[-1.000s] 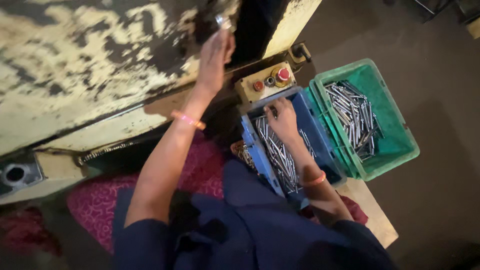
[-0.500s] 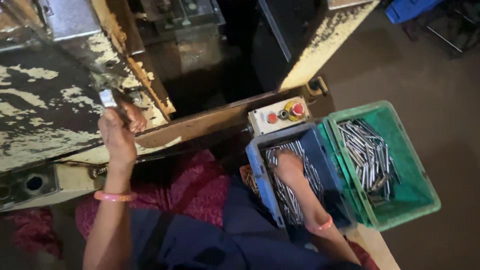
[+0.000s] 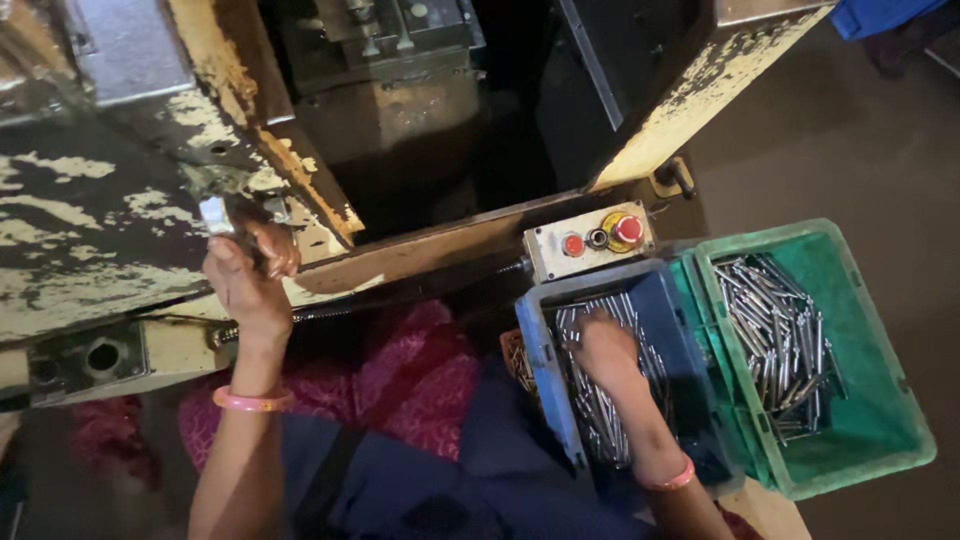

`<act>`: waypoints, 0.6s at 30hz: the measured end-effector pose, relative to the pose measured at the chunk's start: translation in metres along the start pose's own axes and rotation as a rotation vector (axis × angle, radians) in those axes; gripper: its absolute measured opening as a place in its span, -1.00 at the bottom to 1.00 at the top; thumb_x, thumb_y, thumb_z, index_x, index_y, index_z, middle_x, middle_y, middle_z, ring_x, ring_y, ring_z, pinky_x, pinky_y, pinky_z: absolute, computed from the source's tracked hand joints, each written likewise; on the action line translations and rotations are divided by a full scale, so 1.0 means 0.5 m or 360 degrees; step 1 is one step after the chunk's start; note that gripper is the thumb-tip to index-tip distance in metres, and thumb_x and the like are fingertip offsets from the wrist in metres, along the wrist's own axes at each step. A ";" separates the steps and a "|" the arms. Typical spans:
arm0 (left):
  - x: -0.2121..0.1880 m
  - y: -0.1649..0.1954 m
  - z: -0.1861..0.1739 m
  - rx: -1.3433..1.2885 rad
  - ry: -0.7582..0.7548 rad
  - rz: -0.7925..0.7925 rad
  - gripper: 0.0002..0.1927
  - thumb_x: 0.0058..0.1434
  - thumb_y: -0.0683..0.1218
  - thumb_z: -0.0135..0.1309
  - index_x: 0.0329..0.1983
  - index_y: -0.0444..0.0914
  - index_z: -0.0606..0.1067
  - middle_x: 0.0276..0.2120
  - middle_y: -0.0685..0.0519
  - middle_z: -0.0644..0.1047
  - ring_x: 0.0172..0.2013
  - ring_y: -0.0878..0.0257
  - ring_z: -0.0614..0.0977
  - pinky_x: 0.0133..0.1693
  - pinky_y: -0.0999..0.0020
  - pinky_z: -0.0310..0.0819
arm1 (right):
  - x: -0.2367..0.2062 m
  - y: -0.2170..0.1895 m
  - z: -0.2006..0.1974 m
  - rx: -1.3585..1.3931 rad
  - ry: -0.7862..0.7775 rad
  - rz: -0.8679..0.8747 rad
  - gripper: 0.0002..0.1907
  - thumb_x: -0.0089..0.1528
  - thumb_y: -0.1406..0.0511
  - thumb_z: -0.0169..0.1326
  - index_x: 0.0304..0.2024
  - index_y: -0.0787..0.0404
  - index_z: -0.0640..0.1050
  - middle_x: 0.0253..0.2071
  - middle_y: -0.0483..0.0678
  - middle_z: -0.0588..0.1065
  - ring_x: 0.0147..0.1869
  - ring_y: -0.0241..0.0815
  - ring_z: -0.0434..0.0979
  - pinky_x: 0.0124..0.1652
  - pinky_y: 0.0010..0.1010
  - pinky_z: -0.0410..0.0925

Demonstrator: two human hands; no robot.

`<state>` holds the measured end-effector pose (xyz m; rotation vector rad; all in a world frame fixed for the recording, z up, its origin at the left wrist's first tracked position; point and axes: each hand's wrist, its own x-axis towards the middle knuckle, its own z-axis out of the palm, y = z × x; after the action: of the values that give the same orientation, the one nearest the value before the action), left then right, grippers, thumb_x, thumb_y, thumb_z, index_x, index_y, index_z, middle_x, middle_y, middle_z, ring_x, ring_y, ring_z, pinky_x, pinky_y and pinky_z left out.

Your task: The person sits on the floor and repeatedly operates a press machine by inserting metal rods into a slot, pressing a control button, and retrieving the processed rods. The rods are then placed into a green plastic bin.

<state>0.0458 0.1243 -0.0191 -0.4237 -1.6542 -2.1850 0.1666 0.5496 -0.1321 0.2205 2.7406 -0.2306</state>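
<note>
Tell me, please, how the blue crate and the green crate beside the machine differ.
The blue crate sits nearer the person, and the right hand rests on its metal rods; the green crate lies further right, with no hand in it. The green crate shows much bare floor; the blue one shows less. Both are open plastic crates holding loose silvery rods.

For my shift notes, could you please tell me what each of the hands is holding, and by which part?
The left hand grips a small metal piece by its lower end. The right hand rests among the metal rods in the blue bin; whether it grips any cannot be told.
</note>
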 end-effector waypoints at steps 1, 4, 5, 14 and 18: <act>-0.001 -0.006 0.000 0.0003 0.0043 0.0004 -0.35 0.52 0.39 -0.19 -0.31 -0.27 0.24 -0.62 0.06 0.21 -0.60 0.30 0.21 -0.50 0.39 0.10 | 0.001 0.003 0.001 0.0017 -0.0013 0.0004 -0.62 0.14 0.08 0.27 -0.09 0.12 0.61 0.00 0.09 0.52 0.07 0.14 0.56 0.05 -0.01 0.41; 0.000 -0.021 -0.007 -0.0023 0.0101 -0.0003 -0.33 0.50 0.42 -0.16 -0.33 -0.27 0.24 -0.64 0.08 0.18 -0.62 0.29 0.19 -0.51 0.38 0.09 | 0.004 0.016 0.005 0.0077 -0.0002 -0.0018 -0.61 0.11 0.09 0.28 -0.10 0.13 0.60 -0.05 0.10 0.55 0.03 0.15 0.57 0.01 -0.03 0.43; -0.002 -0.026 -0.009 -0.0038 0.0113 -0.0008 -0.32 0.49 0.43 -0.15 -0.33 -0.26 0.24 -0.64 0.09 0.17 -0.62 0.29 0.20 -0.51 0.37 0.10 | 0.003 0.020 0.007 0.0105 0.0027 -0.0047 -0.61 0.11 0.11 0.28 -0.09 0.13 0.60 -0.07 0.10 0.55 0.01 0.16 0.58 0.00 -0.03 0.43; -0.006 -0.058 -0.049 -0.0159 0.0048 -0.0168 -0.26 0.38 0.52 -0.13 -0.41 -0.23 0.23 -0.67 0.10 0.15 -0.62 0.28 0.16 -0.48 0.33 0.07 | -0.005 0.017 -0.004 0.0269 0.0000 -0.0052 -0.64 0.11 0.13 0.27 -0.09 0.07 0.60 -0.09 0.05 0.58 0.02 0.13 0.58 -0.01 -0.04 0.44; -0.010 -0.055 -0.043 -0.0063 0.0100 -0.0144 -0.27 0.38 0.53 -0.16 -0.38 -0.21 0.22 -0.68 0.11 0.13 -0.63 0.28 0.13 -0.48 0.34 0.05 | -0.006 0.015 -0.010 0.0340 -0.0063 -0.0008 -0.63 0.12 0.12 0.27 -0.05 0.06 0.59 -0.14 0.07 0.59 -0.03 0.15 0.61 -0.03 -0.03 0.44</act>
<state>0.0370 0.1107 -0.0505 -0.2927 -1.6285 -2.2754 0.1688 0.5573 -0.1274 0.2637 2.6761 -0.5240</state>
